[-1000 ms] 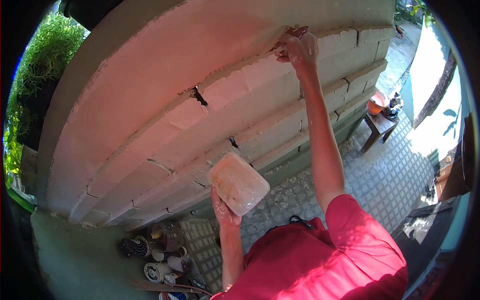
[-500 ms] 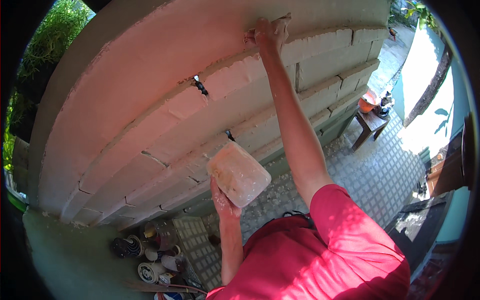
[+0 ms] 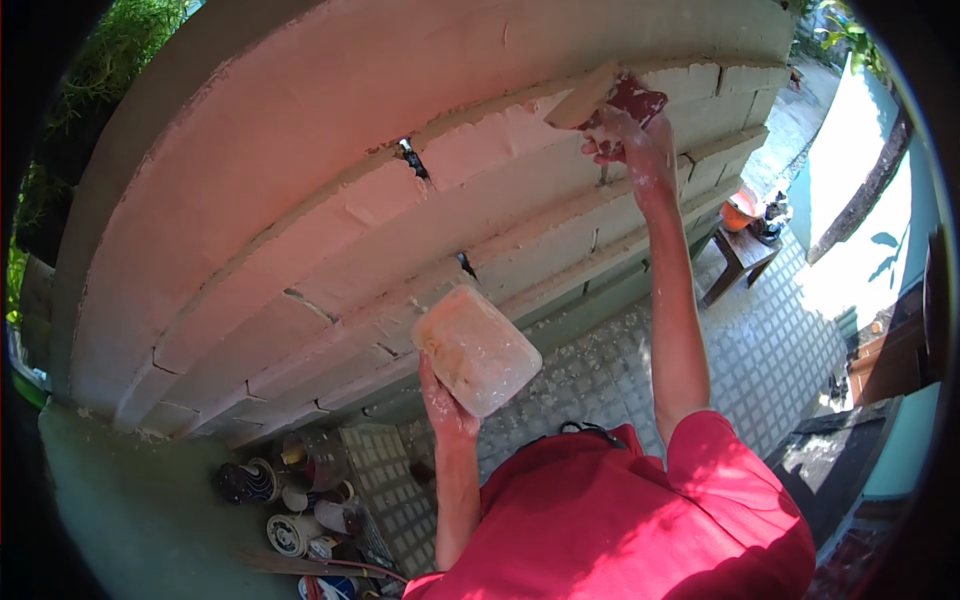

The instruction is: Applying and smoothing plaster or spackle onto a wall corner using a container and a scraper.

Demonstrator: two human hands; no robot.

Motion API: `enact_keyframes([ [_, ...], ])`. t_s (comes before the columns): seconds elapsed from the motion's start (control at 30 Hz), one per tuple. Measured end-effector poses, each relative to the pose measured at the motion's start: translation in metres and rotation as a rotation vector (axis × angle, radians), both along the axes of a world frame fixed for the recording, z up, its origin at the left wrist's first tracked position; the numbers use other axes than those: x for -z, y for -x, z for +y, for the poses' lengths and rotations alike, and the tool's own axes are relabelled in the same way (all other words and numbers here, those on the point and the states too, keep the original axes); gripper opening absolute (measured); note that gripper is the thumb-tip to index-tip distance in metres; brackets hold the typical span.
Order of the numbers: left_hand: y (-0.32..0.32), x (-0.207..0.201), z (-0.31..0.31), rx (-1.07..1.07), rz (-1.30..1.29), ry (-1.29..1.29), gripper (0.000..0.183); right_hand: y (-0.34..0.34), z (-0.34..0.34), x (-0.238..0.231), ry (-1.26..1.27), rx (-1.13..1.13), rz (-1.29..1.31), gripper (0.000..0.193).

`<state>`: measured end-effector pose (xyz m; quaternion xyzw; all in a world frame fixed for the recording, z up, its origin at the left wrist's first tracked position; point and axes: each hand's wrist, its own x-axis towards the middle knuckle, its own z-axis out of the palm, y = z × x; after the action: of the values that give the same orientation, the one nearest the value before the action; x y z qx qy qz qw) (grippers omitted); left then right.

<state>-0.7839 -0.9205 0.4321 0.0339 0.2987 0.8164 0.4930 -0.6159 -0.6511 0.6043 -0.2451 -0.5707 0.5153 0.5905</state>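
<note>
My left hand (image 3: 449, 405) is wrapped round the near left side of a pale, plaster-smeared plastic tub (image 3: 480, 350), held out in front of my body. Farther up and to the right, my right hand (image 3: 640, 150) grips a putty knife (image 3: 585, 97) by its dark red, plaster-spotted handle. Its wide blade points left, over the upper ledge of the stepped block wall (image 3: 380, 240); whether it touches the wall I cannot tell. White plaster coats the fingers of my right hand. Small dark gaps show in the wall's ledges left of the knife.
Paint buckets and cans (image 3: 290, 535) stand at the lower left beside the wall. A small wooden bench (image 3: 740, 262) with an orange bowl (image 3: 741, 210) stands on the tiled floor (image 3: 740, 340) at the right. Green plants (image 3: 120, 50) hang at the upper left.
My right hand has moved right and slightly down along the wall, and the putty knife's blade and handle now show. My left hand and the tub have hardly moved.
</note>
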Motion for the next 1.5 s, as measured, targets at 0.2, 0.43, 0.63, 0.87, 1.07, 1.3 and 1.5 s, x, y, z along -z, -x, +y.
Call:
enact_keyframes([
  [0.2, 0.002, 0.003, -0.007, -0.028, 0.041, 0.038, 0.051, 0.013, -0.007, 0.032, -0.026, 0.1, -0.219, 0.021],
  [0.43, 0.004, 0.007, -0.014, -0.072, 0.012, 0.032, 0.047, 0.05, -0.013, 0.028, -0.271, 0.26, -0.492, 0.027],
  [0.63, 0.008, 0.01, -0.009, -0.069, 0.033, 0.034, 0.049, 0.071, -0.043, 0.029, -0.421, 0.056, -0.391, 0.037],
  [0.87, 0.004, 0.005, -0.01, -0.059, 0.021, 0.031, 0.05, 0.038, -0.018, 0.014, -0.004, -0.103, 0.022, 0.015],
  [1.07, 0.007, 0.012, -0.01, -0.04, 0.011, -0.007, 0.049, 0.048, 0.042, -0.044, -0.446, 0.5, -0.321, 0.016],
  [1.3, 0.004, 0.008, -0.008, -0.071, 0.016, 0.042, 0.049, 0.149, -0.004, -0.034, -0.683, 0.572, -0.498, 0.039],
  [1.5, 0.01, 0.005, -0.009, -0.093, 0.064, 0.034, 0.051, 0.139, -0.042, -0.044, -0.681, 0.31, -0.403, 0.038],
])
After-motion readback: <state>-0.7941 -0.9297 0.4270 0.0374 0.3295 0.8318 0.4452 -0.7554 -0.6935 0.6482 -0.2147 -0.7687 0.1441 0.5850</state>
